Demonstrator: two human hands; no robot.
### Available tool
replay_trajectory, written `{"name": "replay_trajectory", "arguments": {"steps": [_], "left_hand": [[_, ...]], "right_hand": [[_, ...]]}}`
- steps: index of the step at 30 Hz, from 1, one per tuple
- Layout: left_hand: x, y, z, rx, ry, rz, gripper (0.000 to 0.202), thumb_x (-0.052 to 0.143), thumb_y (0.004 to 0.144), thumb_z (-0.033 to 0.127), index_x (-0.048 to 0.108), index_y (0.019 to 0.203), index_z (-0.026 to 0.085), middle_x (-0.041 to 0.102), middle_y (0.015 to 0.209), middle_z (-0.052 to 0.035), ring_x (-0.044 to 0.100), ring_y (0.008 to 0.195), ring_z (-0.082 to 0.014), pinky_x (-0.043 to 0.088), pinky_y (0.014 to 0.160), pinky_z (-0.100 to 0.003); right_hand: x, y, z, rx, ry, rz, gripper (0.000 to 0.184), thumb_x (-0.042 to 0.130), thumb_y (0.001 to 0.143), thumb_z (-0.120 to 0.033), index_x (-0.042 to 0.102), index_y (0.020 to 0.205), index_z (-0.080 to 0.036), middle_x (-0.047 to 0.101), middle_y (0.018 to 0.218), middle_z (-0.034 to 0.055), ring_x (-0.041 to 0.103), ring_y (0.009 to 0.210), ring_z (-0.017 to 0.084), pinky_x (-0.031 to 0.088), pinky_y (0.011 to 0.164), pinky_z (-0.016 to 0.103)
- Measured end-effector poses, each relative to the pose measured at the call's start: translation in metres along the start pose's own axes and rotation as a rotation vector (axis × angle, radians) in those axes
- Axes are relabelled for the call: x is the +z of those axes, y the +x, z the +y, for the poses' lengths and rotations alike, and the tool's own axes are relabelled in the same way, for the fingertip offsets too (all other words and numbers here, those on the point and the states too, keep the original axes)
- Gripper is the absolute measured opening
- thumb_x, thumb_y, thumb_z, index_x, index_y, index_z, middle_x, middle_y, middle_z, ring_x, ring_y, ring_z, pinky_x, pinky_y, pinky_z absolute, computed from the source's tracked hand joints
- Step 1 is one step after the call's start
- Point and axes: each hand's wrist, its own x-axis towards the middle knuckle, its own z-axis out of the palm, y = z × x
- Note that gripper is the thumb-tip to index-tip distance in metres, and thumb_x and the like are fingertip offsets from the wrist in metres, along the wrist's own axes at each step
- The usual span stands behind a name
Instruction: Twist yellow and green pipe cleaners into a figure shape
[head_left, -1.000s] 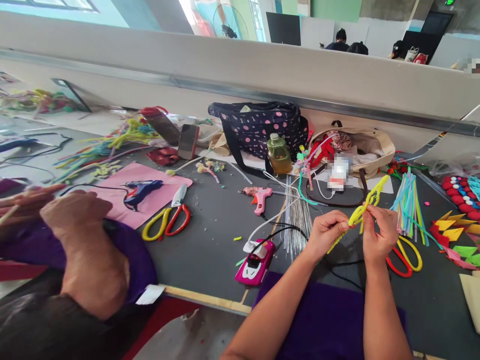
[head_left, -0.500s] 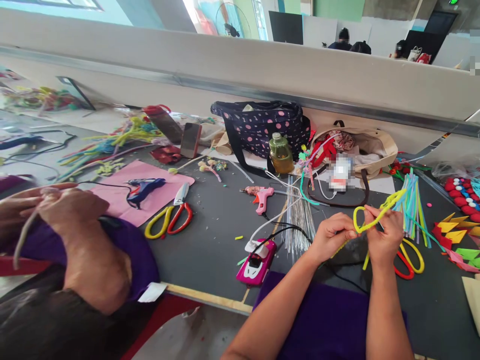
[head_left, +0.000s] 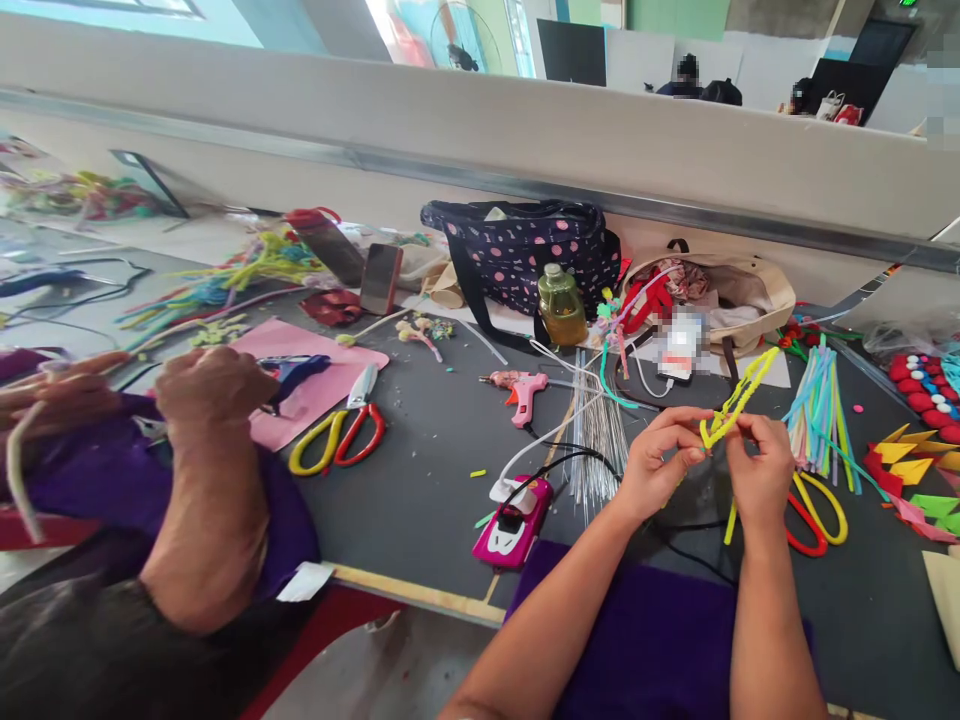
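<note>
A bent yellow pipe cleaner [head_left: 750, 385] is pinched between my two hands, its looped end pointing up and away from me. My left hand [head_left: 666, 460] grips its lower left end with thumb and fingers. On its right side, my right hand [head_left: 761, 465] closes on the same pipe cleaner. Red-and-yellow-handled scissors [head_left: 823, 515] lie just right of my right wrist, their blades hidden behind it. Beyond that hand is a bundle of pastel pipe cleaners [head_left: 821, 410]. Thin metal wires [head_left: 600, 440] are spread left of my left hand.
A pink glue gun [head_left: 525, 392] and a magenta power strip [head_left: 517, 525] with cables lie left of my arms. Farther left, a co-worker's hand [head_left: 214, 385] is raised near other scissors [head_left: 349, 430]. A dark patterned bag [head_left: 525, 255] and a bottle [head_left: 561, 305] stand at the back.
The yellow pipe cleaner has turned from a rounded loop to a narrower, more upright shape between my hands. The co-worker's one hand has moved right, away from the other.
</note>
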Motion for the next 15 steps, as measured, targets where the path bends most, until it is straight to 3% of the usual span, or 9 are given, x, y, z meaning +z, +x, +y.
{"name": "replay_trajectory", "arguments": {"steps": [3, 6, 11, 15], "left_hand": [[0.000, 0.000, -0.001, -0.031, -0.008, 0.025, 0.021, 0.067, 0.083, 0.036, 0.068, 0.074, 0.017, 0.064, 0.113, -0.0128, 0.063, 0.098, -0.0239, 0.049, 0.088, -0.040], [0.000, 0.000, -0.001, -0.028, -0.011, 0.025, 0.021, 0.067, 0.082, 0.036, 0.068, 0.074, 0.017, 0.065, 0.112, -0.0126, 0.062, 0.101, -0.0248, 0.048, 0.090, -0.041], [0.001, 0.000, 0.000, -0.003, 0.003, 0.028, 0.021, 0.067, 0.083, 0.038, 0.070, 0.077, 0.017, 0.064, 0.112, -0.0125, 0.060, 0.100, -0.0237, 0.046, 0.091, -0.041], [0.001, 0.000, -0.001, 0.025, 0.059, 0.065, 0.025, 0.068, 0.081, 0.041, 0.071, 0.074, 0.018, 0.061, 0.102, -0.0114, 0.056, 0.095, -0.0223, 0.045, 0.086, -0.039]], "right_hand": [[-0.002, 0.003, -0.009, -0.075, 0.015, 0.063, 0.015, 0.056, 0.089, -0.029, 0.064, 0.097, -0.021, 0.067, 0.093, 0.0071, 0.057, 0.092, 0.023, 0.045, 0.083, 0.038], [-0.003, 0.004, -0.016, -0.143, 0.110, -0.004, 0.018, 0.054, 0.090, -0.028, 0.063, 0.105, -0.023, 0.067, 0.104, 0.0072, 0.058, 0.102, 0.024, 0.045, 0.090, 0.042], [-0.002, 0.000, -0.020, -0.085, 0.197, -0.088, 0.015, 0.055, 0.090, -0.032, 0.066, 0.097, -0.024, 0.066, 0.093, 0.0058, 0.060, 0.090, 0.022, 0.049, 0.081, 0.039], [-0.004, 0.000, -0.022, -0.146, 0.197, -0.082, 0.011, 0.058, 0.089, -0.025, 0.067, 0.083, -0.024, 0.068, 0.082, 0.0029, 0.058, 0.083, 0.021, 0.048, 0.076, 0.036]]}}
